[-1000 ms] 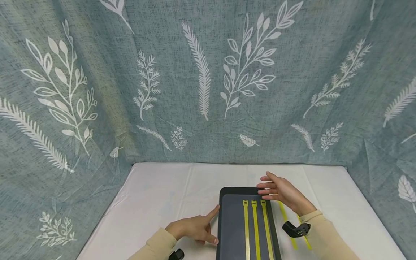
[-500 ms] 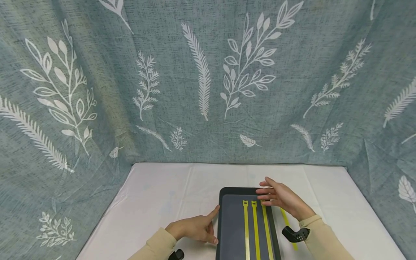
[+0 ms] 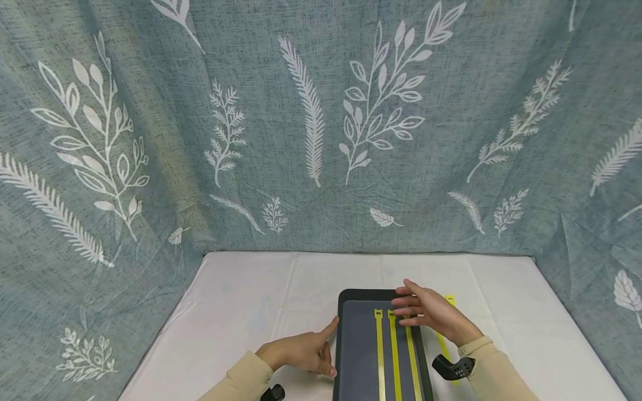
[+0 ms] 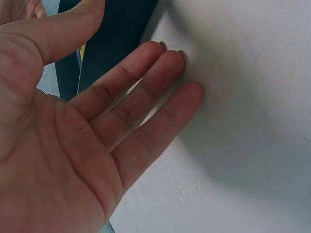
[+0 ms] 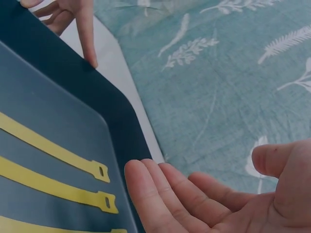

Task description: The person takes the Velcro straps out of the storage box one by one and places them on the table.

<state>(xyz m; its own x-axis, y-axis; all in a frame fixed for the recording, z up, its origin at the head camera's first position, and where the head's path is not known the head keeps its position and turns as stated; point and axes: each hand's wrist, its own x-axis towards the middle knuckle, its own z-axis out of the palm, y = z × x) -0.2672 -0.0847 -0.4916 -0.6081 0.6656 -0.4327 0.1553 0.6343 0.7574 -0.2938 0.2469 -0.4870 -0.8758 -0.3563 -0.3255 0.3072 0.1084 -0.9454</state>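
Tray (image 3: 358, 351) on white table (image 3: 241, 312), three yellow straps (image 3: 394, 356) lying lengthwise in it. Left hand (image 3: 300, 352) at tray's left rim: index and thumb tips against it, spread wide, other fingers loose. Right hand (image 3: 436, 313) over far right corner, fingers extended, thumb apart; contact unclear. More yellow strapping (image 3: 443, 345) right of tray, partly hidden by right hand; can't tell how many.

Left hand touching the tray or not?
Touching. The right wrist view shows the left hand with its index fingertip against the dark tray at its rim, no gap visible.
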